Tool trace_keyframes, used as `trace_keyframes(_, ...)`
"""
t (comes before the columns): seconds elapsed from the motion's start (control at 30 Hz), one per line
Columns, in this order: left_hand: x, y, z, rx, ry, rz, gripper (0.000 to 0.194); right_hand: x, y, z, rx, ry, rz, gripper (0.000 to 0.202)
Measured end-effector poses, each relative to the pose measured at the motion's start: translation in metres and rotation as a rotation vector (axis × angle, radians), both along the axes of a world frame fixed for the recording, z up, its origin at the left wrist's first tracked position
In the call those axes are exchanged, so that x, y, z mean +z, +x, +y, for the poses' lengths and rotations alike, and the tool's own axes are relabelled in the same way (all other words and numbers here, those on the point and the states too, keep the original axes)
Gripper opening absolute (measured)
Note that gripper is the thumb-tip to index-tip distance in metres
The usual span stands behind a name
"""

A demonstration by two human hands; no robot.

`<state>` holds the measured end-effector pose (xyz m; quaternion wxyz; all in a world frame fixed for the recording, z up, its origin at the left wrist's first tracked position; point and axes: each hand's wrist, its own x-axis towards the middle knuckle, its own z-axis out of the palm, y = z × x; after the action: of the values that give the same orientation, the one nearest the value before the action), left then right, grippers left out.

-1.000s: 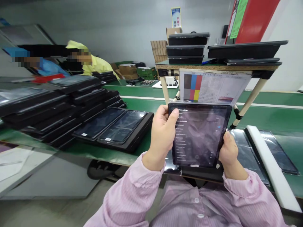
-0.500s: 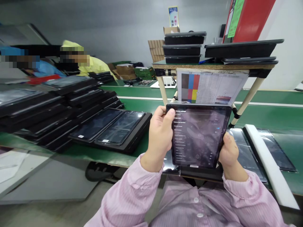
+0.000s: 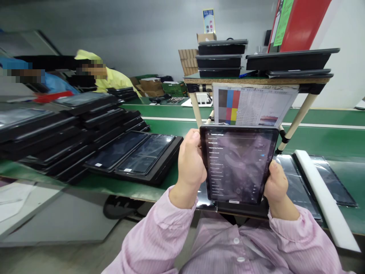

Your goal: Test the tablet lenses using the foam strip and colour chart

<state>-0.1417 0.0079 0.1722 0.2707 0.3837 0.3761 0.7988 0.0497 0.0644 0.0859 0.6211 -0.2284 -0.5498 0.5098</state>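
Observation:
A tablet is held upright in front of me, its dark screen showing a "Camera settings" list. My left hand grips its left edge, the thumb resting near the upper left corner. On the lower right edge is my right hand, closed round the frame with its thumb at the front. The fingers behind the tablet are hidden. Behind the tablet's top edge, a printed sheet with colour squares hangs from a small rack.
Stacked tablets in black trays fill the left of the green bench. A wooden shelf carries more trays. Right of me lie tablets and a white foam strip. Two people, in blue and yellow, are at the back left.
My left thumb has moved off the screen's upper left corner to the tablet's edge, uncovering the back arrow. The tablet and my right hand have hardly moved.

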Motion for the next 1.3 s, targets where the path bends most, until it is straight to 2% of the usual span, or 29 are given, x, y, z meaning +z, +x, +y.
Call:
trace_keyframes(0.2, 0.002, -0.004, 0.000, -0.017, -0.008, 0.041, 0.025, 0.004, -0.001, 0.001, -0.032, -0.037, 0.021, 0.051)
trace_keyframes(0.27, -0.002, -0.009, -0.001, -0.022, -0.053, 0.089, 0.020, 0.006, -0.001, 0.002, -0.056, -0.075, 0.035, 0.053)
trace_keyframes(0.3, -0.007, -0.011, -0.003, -0.036, -0.078, 0.114, 0.024, 0.007, -0.001, 0.003, -0.061, -0.096, 0.040, 0.055)
trace_keyframes(0.4, -0.038, -0.015, -0.020, -0.124, -0.161, 0.246, 0.053, 0.010, -0.001, 0.006, -0.045, -0.151, 0.049, 0.057)
trace_keyframes(0.5, -0.084, -0.010, -0.044, -0.148, -0.258, 0.465, 0.083, 0.017, 0.000, 0.012, -0.070, -0.149, 0.069, 0.059)
trace_keyframes(0.6, -0.121, 0.003, -0.061, 0.009, -0.326, 0.671, 0.109, 0.024, 0.000, 0.018, -0.084, -0.102, 0.056, 0.061)
trace_keyframes(0.67, -0.133, 0.012, -0.063, 0.170, -0.321, 0.780, 0.120, 0.028, -0.001, 0.020, -0.079, -0.074, 0.036, 0.062)
trace_keyframes(0.73, -0.136, 0.018, -0.060, 0.296, -0.297, 0.849, 0.124, 0.029, -0.003, 0.022, -0.096, -0.049, 0.022, 0.063)
trace_keyframes(0.83, -0.133, 0.022, -0.053, 0.381, -0.254, 0.902, 0.125, 0.030, -0.006, 0.024, -0.153, 0.009, 0.020, 0.064)
trace_keyframes(0.97, -0.131, 0.024, -0.050, 0.438, -0.262, 0.923, 0.127, 0.030, -0.008, 0.027, -0.216, 0.070, 0.044, 0.067)
trace_keyframes(1.07, -0.131, 0.027, -0.050, 0.468, -0.285, 0.926, 0.125, 0.028, -0.009, 0.028, -0.195, 0.043, 0.037, 0.063)
trace_keyframes(1.17, -0.130, 0.029, -0.050, 0.462, -0.299, 0.915, 0.134, 0.026, -0.009, 0.027, -0.158, 0.004, 0.013, 0.059)
trace_keyframes(1.3, -0.132, 0.030, -0.051, 0.508, -0.261, 0.931, 0.136, 0.028, -0.011, 0.026, -0.191, 0.009, 0.045, 0.058)
